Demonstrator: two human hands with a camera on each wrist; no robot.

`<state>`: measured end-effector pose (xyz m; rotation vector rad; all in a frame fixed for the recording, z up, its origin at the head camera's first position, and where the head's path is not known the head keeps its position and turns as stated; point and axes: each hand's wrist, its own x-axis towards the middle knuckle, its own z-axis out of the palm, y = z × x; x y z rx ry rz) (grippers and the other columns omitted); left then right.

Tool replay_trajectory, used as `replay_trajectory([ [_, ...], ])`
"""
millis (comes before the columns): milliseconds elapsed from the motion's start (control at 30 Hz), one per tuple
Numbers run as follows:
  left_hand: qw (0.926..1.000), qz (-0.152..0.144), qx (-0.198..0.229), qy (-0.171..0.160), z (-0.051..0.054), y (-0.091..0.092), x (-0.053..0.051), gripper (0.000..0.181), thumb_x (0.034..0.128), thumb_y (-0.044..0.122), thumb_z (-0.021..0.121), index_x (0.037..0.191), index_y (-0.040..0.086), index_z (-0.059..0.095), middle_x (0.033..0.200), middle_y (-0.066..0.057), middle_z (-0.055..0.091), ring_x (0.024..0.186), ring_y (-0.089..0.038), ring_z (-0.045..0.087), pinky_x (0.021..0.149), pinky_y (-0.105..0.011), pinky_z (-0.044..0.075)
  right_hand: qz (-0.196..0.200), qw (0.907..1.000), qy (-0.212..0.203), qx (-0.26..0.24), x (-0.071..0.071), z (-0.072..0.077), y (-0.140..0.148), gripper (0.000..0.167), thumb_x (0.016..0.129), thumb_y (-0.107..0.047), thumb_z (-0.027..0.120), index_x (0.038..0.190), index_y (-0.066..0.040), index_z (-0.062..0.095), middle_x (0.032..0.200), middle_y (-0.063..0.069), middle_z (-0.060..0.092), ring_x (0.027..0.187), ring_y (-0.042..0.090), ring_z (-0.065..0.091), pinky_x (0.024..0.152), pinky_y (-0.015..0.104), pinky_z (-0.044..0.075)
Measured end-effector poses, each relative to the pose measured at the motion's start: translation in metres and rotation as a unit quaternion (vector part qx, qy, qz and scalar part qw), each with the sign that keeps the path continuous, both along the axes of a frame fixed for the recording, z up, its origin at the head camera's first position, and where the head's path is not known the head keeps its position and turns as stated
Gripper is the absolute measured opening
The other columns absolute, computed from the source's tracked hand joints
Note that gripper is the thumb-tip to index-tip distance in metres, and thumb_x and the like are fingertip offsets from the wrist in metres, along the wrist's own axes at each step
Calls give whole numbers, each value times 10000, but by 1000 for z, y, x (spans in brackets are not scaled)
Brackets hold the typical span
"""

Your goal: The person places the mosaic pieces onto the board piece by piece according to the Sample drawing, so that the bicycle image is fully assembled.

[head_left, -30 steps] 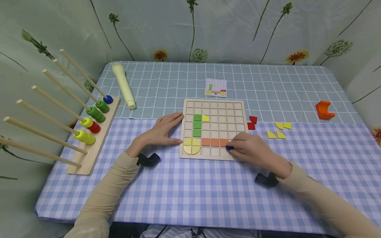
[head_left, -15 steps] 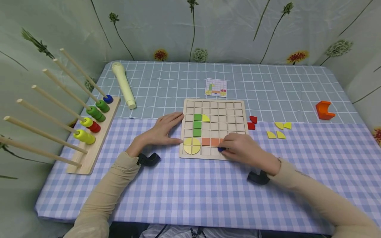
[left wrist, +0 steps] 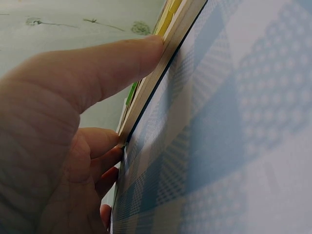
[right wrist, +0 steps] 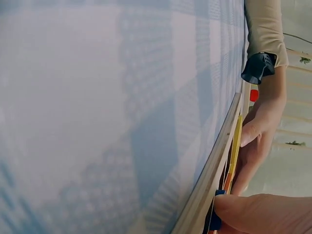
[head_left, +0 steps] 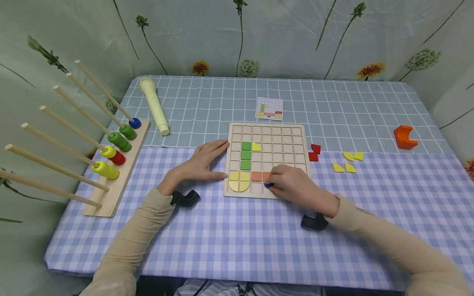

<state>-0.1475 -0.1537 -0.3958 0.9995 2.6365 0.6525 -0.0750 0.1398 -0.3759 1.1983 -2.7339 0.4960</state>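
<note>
1 blue piece sits in the fingertip pinch of the right hand.

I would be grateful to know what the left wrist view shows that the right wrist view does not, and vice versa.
Only the left wrist view shows a green piece.

Only the right wrist view shows the right hand holding a blue piece, an orange piece, a beige sleeve, a black wrist device, a red ring and wooden pegs.

Both show the left hand, the wooden board, something yellow on it, the checked cloth and the backdrop.
</note>
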Motion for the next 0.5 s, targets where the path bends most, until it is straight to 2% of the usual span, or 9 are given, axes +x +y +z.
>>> replay_trajectory([
  [233,10000,5,-39,10,0,0,-1,929,795,412,682,1499,51,195,1573,-131,191,1455,-296,158,1134,-528,115,-128,9995,-197,-221,0,-1,-1,103,742,-61,747,841,-90,741,804,7,661,761,122,603,664,261,512],
  [500,10000,-24,-13,26,0,0,0,933,785,401,689,1496,43,202,1570,-140,197,1452,-306,163,1131,-532,120,-182,9991,-274,-253,1,-1,-2,91,749,-67,744,835,-96,742,798,3,664,753,118,605,663,261,512],
])
